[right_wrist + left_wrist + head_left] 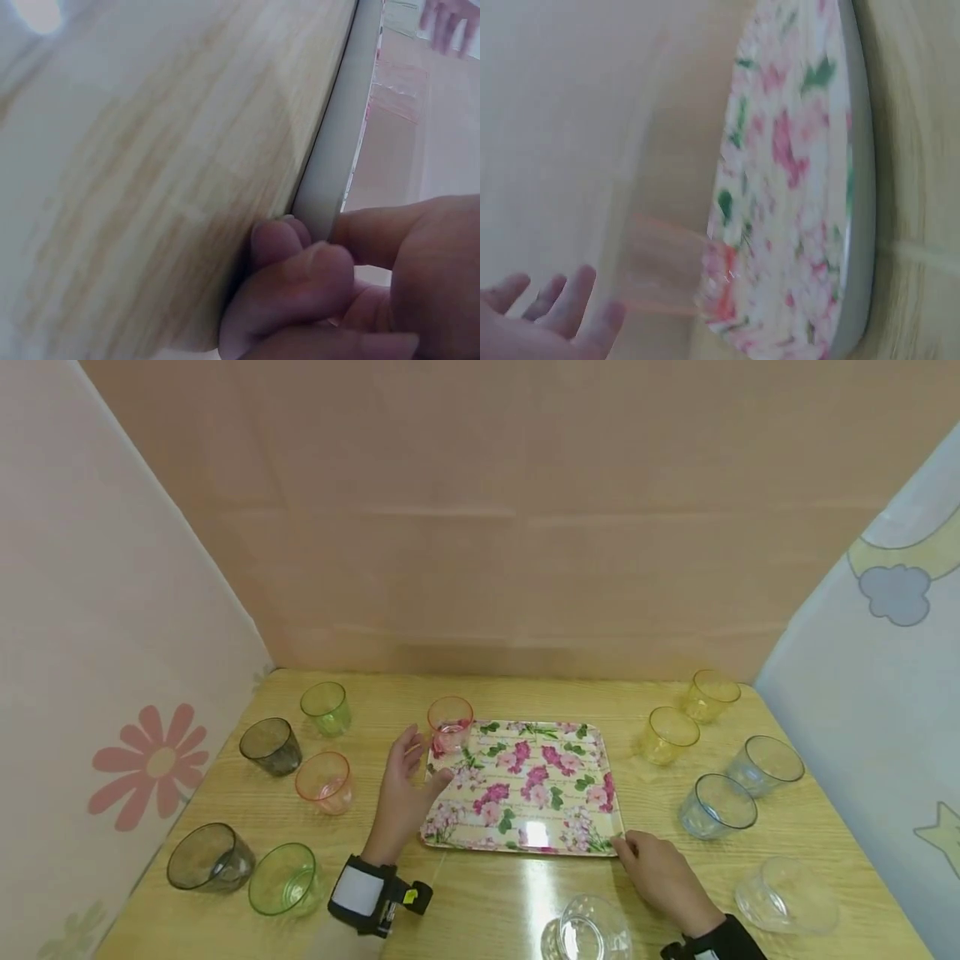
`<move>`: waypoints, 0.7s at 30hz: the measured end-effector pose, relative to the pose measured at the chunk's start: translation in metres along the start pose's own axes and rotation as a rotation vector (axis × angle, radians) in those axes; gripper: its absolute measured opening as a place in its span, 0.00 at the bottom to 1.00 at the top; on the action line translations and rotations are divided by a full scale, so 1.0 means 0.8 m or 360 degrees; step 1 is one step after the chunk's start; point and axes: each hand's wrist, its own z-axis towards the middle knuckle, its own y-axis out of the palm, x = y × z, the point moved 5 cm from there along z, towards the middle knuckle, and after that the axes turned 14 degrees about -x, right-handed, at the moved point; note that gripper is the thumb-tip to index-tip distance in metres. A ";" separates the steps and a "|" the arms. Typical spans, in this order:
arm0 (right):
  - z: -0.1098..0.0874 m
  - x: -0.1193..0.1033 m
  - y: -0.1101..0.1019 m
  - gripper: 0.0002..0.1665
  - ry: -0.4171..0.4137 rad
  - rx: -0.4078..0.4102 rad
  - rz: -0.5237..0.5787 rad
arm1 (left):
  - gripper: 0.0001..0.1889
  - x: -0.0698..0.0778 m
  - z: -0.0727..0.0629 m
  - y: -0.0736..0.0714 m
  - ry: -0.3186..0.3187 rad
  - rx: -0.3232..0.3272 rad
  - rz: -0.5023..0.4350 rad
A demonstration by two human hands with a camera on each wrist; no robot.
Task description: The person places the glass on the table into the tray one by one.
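A flower-patterned tray (525, 814) lies on the wooden table, with a pink-tinted glass (451, 725) upright at its far left corner. Beside that glass, my left hand (408, 793) has its fingers spread and holds nothing; the left wrist view shows a gap between the fingertips (581, 296) and the glass (667, 266). My right hand (663, 872) grips the tray's near right corner. In the right wrist view its curled fingers (296, 289) are at the pale tray rim (334, 157), partly hiding that corner.
Left of the tray stand green (327, 710), dark grey (272, 747) and pink (326, 783) glasses, among several. On the right are yellow (672, 737) and blue (717, 807) ones. Clear glasses stand near the front (592, 931) and at the right (787, 897). Walls border the table.
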 end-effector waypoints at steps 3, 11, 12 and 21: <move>0.000 -0.001 -0.001 0.21 -0.0011 0.0012 -0.0014 | 0.53 0.025 -0.019 0.020 0.0255 -0.0213 -0.0081; 0.000 -0.004 -0.004 0.21 -0.0017 0.0017 -0.0033 | 0.58 0.044 -0.062 0.105 0.0455 -0.0778 -0.0312; 0.000 -0.004 -0.004 0.21 -0.0017 0.0017 -0.0032 | 0.59 0.042 -0.067 0.117 0.0428 -0.0837 -0.0312; 0.001 0.000 -0.002 0.20 0.0015 0.0012 -0.0042 | 0.61 -0.008 -0.082 0.186 -0.0169 -0.1421 -0.0100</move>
